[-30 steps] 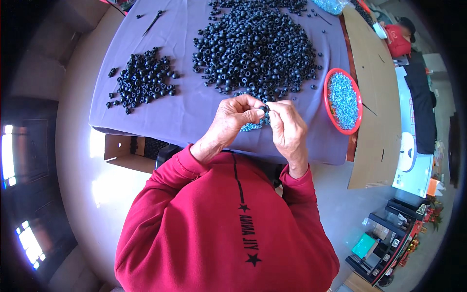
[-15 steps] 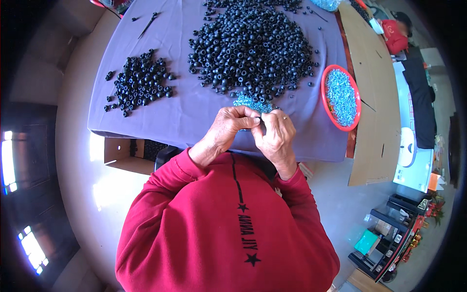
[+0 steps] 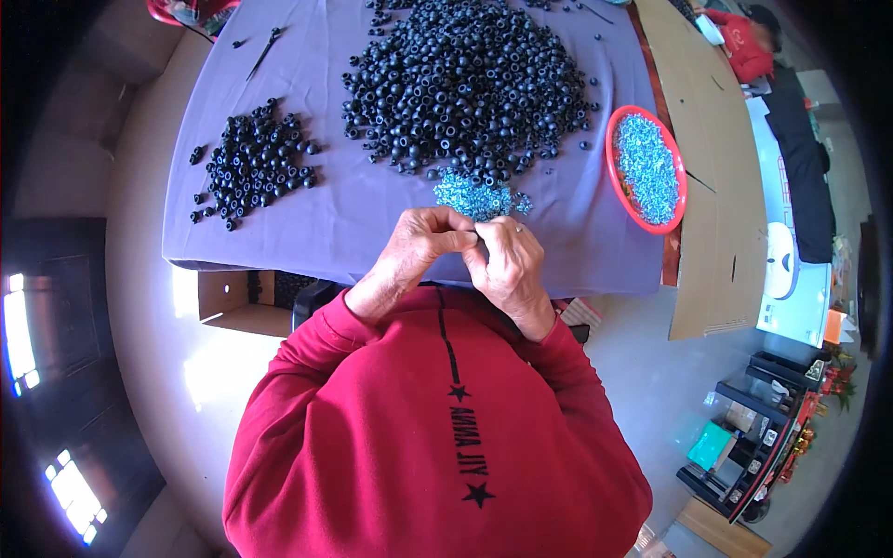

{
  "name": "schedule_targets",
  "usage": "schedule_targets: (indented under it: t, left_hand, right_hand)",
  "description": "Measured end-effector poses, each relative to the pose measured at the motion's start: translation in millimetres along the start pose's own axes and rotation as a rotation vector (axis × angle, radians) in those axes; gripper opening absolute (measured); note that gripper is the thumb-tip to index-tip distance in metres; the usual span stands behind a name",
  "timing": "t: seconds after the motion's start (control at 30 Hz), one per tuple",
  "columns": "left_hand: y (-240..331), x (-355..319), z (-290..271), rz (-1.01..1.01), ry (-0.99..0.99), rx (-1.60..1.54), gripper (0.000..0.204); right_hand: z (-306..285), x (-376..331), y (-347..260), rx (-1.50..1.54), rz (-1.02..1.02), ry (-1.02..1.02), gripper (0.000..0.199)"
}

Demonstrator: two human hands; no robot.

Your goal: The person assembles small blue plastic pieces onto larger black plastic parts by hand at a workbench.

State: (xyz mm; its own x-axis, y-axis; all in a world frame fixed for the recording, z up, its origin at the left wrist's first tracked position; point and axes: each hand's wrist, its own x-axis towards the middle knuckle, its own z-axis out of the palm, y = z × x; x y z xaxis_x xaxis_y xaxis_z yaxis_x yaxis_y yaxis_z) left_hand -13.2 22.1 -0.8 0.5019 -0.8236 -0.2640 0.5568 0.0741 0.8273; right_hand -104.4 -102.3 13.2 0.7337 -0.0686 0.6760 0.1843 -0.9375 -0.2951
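Small assembly workshop. Tabletop under purple cloth carries a bulk heap of black rubber parts, a smaller sorted pile, and a red tray of blue screws. Cardboard sheets, carton and stacked bins on bare floor.

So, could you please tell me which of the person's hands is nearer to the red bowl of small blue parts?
Right. The right hand sits on the bowl's side of the table, below and left of the red bowl; the left hand is farther off, beyond the right one.
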Motion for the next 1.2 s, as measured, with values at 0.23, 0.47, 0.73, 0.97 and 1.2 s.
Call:
schedule_targets:
  t: [0.23,0.47,0.73,0.97,1.2]
  left_hand:
    - [33.3,-12.6,-54.9,0.537,0.495,0.979,0.016]
    - [39.9,-21.1,-97.2,0.505,0.809,1.795,0.018]
    - [38.1,-17.0,-90.2,0.576,0.792,1.798,0.022]
    - [27.0,6.7,-31.2,0.288,0.216,0.569,0.016]
    - [8.5,31.7,27.1,0.105,-0.128,-0.122,0.018]
  right_hand:
    - [-11.9,8.4,51.1,0.078,0.401,-0.058,0.011]
    - [10.9,20.7,84.1,-0.232,0.45,-0.178,0.021]
    - [9.6,11.0,95.4,0.011,0.493,-0.054,0.008]
    - [-6.4,9.3,64.0,0.686,0.652,0.047,0.019]
    - [-24.6,9.6,33.4,0.656,0.417,0.082,0.015]
